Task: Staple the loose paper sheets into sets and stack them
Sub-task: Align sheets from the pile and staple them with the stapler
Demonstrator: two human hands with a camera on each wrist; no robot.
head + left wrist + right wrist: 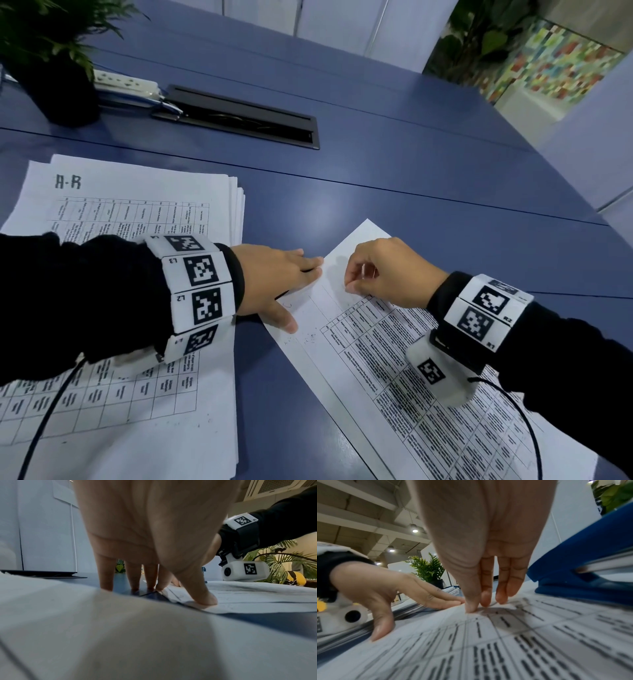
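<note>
A set of printed sheets [376,342] [488,649] lies at an angle on the blue table [428,178]. My left hand [291,284] [178,592] lies flat at its left edge, fingers straight and thumb pressing down on the paper. My right hand [352,284] [481,604] stands on its fingertips near the sheets' top corner, thumb and fingers touching the page. A thick stack of sheets [137,192] headed "A-R" lies under my left forearm. A blue stapler [582,574] sits on the paper just right of my right hand; the head view does not show it.
A potted plant [51,68] in a black pot stands at the far left, with a white power strip [126,82] beside it. A black cable hatch [239,116] is set into the table behind the stack. Wrist cables trail over both paper piles.
</note>
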